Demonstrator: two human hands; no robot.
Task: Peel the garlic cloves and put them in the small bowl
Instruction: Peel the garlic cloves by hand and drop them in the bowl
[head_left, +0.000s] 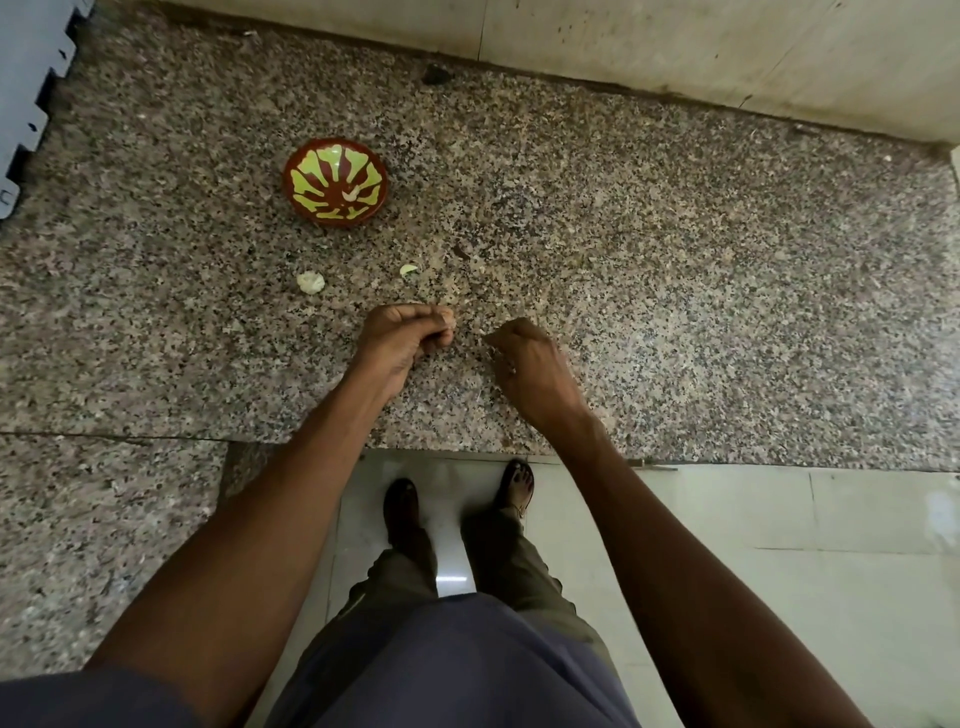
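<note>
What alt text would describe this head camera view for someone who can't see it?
Two hands, left hand and right hand, work with curled fingers over a speckled granite counter. Beyond them sit a red-and-green small bowl and two pale garlic pieces.

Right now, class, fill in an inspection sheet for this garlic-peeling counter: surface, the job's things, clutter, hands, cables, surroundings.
Surface: speckled granite counter, with small flecks of peel on it.
Job's things: small bowl, red with a yellow-green pattern, upright, a pale piece inside; garlic piece and a pale clove lie on the counter between bowl and hands.
Clutter: dark speck near the back wall.
Hands: left hand curled, fingertips pinching something small; right hand curled, contents hidden.
Cables: nothing seen.
Surroundings: tiled wall behind, grey notched object at far left, pale floor tiles below.
</note>
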